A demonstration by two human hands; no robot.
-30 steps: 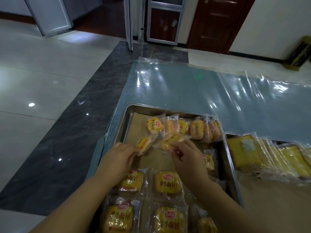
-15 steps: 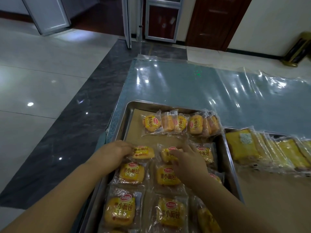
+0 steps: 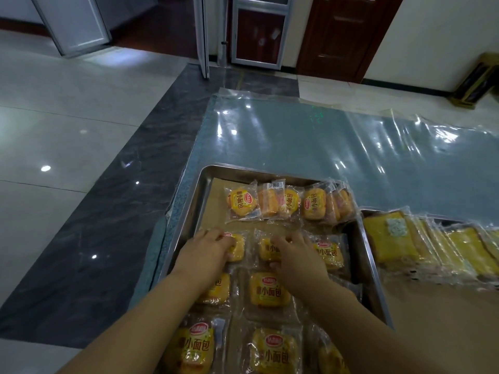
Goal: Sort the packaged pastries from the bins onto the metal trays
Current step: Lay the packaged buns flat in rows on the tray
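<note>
A metal tray (image 3: 186, 214) lined with brown paper holds several yellow small-bread packets in rows. My left hand (image 3: 205, 251) holds one packet (image 3: 237, 247) lying in the tray's left column, with its fingers curled over it. Beside it my right hand (image 3: 295, 256) grips a second packet (image 3: 266, 251) in the middle column, fingers on its far edge and thumb at its near edge. Both packets lie flat on the paper. At the tray's far end, more packets (image 3: 241, 202) stand overlapping in a row.
A second metal tray (image 3: 363, 211) at the right holds long yellow cake packets (image 3: 388, 238) side by side. Shiny plastic sheeting (image 3: 297, 136) covers the table beyond the trays. The table's left edge drops to a dark and white tiled floor (image 3: 81, 211).
Both hands brought their packets down from near the far row and laid them flat in the tray, side by side in the row above the nearer packets.
</note>
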